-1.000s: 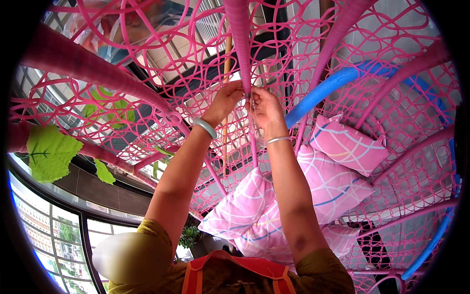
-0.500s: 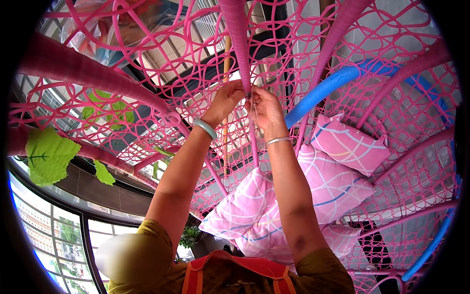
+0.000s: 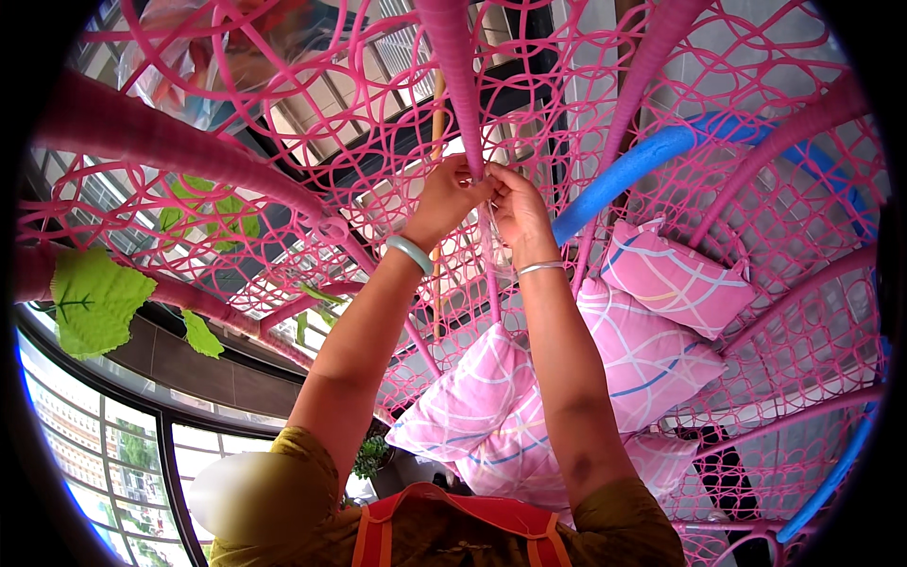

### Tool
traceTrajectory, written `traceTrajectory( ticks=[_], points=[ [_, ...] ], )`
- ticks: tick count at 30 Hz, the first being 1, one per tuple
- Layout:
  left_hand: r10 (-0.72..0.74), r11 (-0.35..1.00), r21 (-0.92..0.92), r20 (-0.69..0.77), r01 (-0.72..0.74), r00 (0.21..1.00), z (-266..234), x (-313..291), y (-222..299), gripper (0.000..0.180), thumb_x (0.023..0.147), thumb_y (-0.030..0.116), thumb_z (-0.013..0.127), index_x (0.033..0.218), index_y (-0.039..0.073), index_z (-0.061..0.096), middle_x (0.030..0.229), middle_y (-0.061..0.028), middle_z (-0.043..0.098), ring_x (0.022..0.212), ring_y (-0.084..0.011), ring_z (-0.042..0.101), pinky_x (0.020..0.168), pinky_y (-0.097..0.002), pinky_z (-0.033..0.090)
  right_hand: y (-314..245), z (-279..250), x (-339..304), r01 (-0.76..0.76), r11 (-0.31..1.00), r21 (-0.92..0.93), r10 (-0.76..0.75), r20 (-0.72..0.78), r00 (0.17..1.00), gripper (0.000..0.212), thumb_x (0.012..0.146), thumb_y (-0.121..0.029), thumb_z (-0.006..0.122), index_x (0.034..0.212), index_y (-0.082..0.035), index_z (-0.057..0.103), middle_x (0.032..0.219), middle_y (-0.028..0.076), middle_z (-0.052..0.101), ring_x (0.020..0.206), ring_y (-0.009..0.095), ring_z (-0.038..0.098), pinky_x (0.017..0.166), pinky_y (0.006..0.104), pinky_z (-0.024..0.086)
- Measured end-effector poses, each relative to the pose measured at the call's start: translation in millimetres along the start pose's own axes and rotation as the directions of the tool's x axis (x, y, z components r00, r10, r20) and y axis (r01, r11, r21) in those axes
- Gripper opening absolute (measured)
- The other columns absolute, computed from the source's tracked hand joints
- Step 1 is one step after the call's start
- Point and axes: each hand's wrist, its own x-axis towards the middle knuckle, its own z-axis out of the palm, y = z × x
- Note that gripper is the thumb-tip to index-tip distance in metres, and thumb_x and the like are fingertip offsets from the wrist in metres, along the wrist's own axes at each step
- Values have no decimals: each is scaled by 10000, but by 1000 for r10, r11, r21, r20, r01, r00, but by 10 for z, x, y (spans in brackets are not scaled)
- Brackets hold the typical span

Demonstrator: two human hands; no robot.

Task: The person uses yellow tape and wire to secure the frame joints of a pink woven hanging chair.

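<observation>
Both hands meet at a pink wrapped pole that runs down the middle of a pink rope net. My left hand is on the pole's left side, its fingers bent and closed against it; what they pinch is hidden. On the other side, my right hand has its thumb and fingers pressed together close to the left fingertips. A thin clear strand trails down from the right fingers beside the pole. Below the hands lie pink patterned cushions.
Pink net and padded poles surround me. A blue foam tube curves along the right. Green artificial leaves hang at the left, above a window. A clear plastic bag with colourful contents shows at upper left.
My left hand has turned and shifted slightly right, its thumb now nearer the right fingers. The right hand stays at the pole with its fingers a little more closed.
</observation>
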Motion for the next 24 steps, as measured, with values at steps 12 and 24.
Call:
traceTrajectory(
  ticks=[12,24],
  points=[
    [-4,979,194,-291,63,957,210,-16,56,323,681,167,625,913,-53,578,833,-165,634,754,-262,629,673,-333,482,-41,42,-60,14,1000,-2,-14,-26,1000,112,777,-172,637,834,-77,627,692,-33,565,610,63,510,568,206,383],
    [92,994,68,-165,-81,982,81,-16,-80,262,750,38,563,996,-51,559,903,-144,629,854,-215,621,756,-302,478,-25,61,-43,47,994,-99,-49,-25,998,105,787,-186,633,856,-107,622,712,-48,553,627,54,497,611,218,423]
  ],
)
